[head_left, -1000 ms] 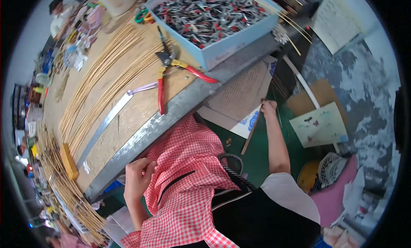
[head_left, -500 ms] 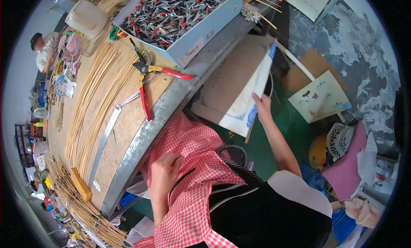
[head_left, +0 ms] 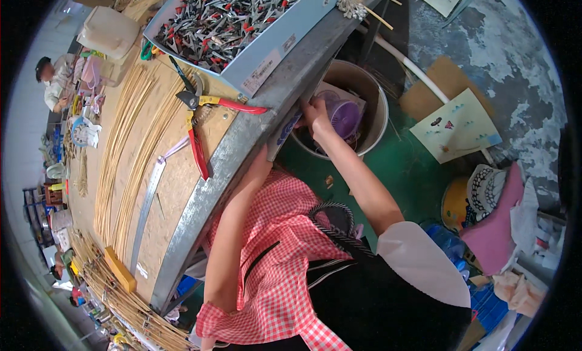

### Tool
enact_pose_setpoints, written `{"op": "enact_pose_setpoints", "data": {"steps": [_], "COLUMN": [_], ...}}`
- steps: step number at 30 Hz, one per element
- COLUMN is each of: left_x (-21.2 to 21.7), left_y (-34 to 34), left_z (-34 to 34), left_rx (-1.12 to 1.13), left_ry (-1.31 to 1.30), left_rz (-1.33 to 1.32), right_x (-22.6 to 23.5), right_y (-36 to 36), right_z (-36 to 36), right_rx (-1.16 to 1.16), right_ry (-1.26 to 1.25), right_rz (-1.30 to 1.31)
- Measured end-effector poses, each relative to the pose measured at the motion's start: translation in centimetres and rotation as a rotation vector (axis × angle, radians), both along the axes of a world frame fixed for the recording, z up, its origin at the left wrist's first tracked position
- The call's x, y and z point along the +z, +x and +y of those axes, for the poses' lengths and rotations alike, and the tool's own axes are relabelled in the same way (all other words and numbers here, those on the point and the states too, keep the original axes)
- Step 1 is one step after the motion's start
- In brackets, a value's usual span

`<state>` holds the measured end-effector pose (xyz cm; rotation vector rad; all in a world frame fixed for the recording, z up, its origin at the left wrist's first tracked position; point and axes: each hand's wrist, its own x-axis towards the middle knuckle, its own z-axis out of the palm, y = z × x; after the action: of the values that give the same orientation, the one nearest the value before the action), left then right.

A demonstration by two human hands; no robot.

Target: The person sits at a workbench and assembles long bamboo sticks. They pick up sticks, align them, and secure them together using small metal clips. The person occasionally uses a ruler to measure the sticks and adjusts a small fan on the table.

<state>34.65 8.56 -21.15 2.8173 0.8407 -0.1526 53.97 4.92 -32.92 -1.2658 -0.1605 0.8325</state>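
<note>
Beside the table's metal edge (head_left: pixel 206 199), my right hand (head_left: pixel 316 116) grips a white cardboard panel with blue print (head_left: pixel 285 131), seen nearly edge-on and partly tucked under the tabletop. My left hand (head_left: pixel 262 161) reaches to the panel's near end; its fingers are hidden by the table edge. Right next to my right hand stands a round bin (head_left: pixel 384 111) with a purple plastic basket (head_left: pixel 344 117) inside. On the tabletop lie red-handled pruning shears (head_left: pixel 195 102), spread apart.
A light blue box (head_left: pixel 260 69) heaped with small metal clips sits at the table's far corner. Bundles of thin bamboo strips (head_left: pixel 124 145), a steel ruler (head_left: pixel 145 199) and a yellow wooden block (head_left: pixel 120 269) lie on the table. A painted sheet (head_left: pixel 454 123) is on the floor at right.
My right hand has swung the panel leftward to the table edge, uncovering the bin. My left hand, previously curled over the apron, has moved up and forward to the table edge.
</note>
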Motion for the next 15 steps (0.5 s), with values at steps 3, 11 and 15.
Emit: {"op": "enact_pose_setpoints", "data": {"steps": [3,11,15], "left_x": [-4.5,-4.5,-8.0], "left_y": [-2.0,-1.0,-2.0], "left_z": [1.2,2.0,2.4], "left_rx": [-0.102,0.116,-0.008], "left_ry": [0.513,0.115,0.335], "left_rz": [0.031,0.061,-0.255], "right_x": [1.7,-7.6,-11.7], "right_y": [0.6,10.3,10.0], "right_z": [-1.8,-7.2,-6.0], "right_rx": [0.358,0.934,1.228], "right_ry": [0.106,-0.964,-0.780], "right_rz": [0.191,-1.648,-1.953]}}
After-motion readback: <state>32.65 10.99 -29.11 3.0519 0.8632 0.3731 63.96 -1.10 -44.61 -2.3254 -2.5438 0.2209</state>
